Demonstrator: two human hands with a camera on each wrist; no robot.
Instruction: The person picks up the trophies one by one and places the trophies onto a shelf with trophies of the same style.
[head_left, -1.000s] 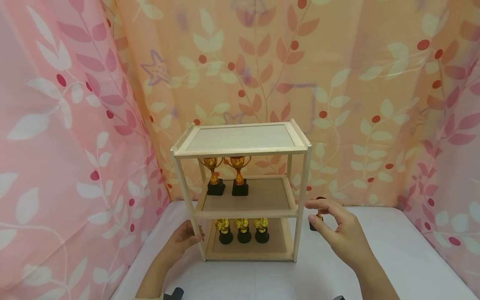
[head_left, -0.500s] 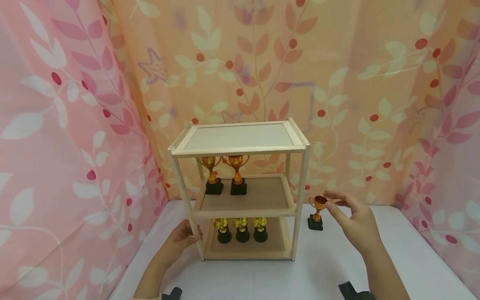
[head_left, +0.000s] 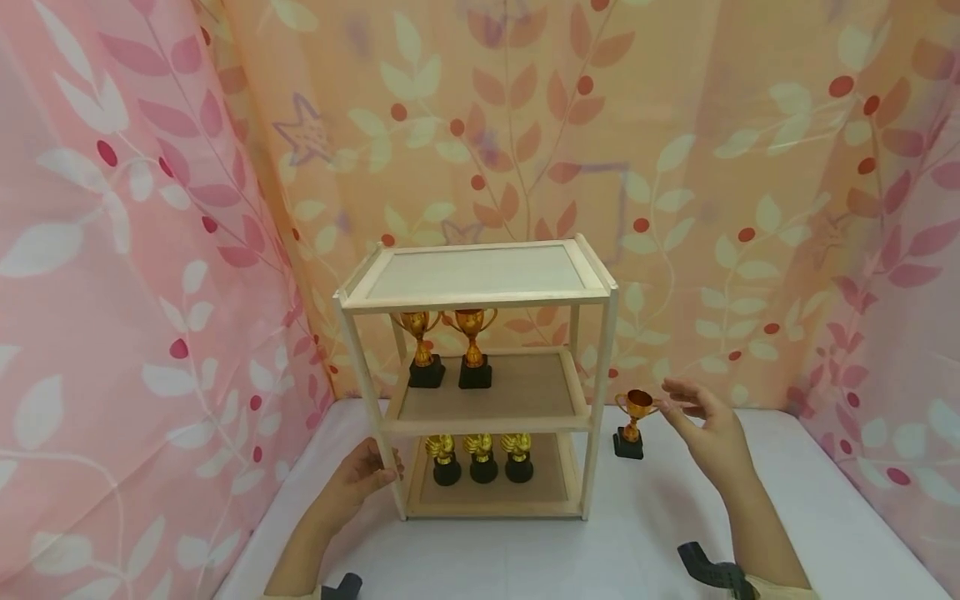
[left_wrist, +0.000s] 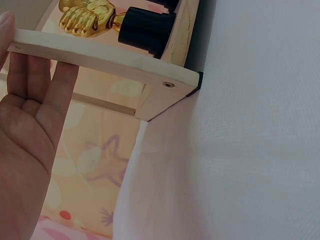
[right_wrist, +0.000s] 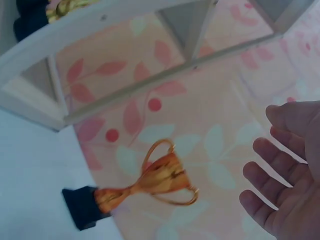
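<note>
A small wooden three-tier shelf (head_left: 480, 426) stands on the white table. My left hand (head_left: 362, 478) holds its front left post (left_wrist: 107, 57), with the thumb on one side and the fingers on the other. To the right of the shelf, a gold trophy cup (head_left: 632, 422) with a black base stands upright on the table. Just right of that cup is my right hand (head_left: 708, 429), fingers loosely bent and nothing held. In the right wrist view, a gap shows between the fingers and the cup's handle (right_wrist: 182, 201).
Two gold trophy cups (head_left: 473, 337) stand on the left part of the middle tier. Several gold hand-shaped trophies (head_left: 482, 458) with round black bases line the bottom tier. Floral curtains (head_left: 697, 208) hang behind and at both sides of the table (head_left: 510, 558).
My right hand has moved right, from in front of the lone trophy cup to beside it, uncovering the cup. My left hand stays on the shelf post. The head view has shifted slightly.
</note>
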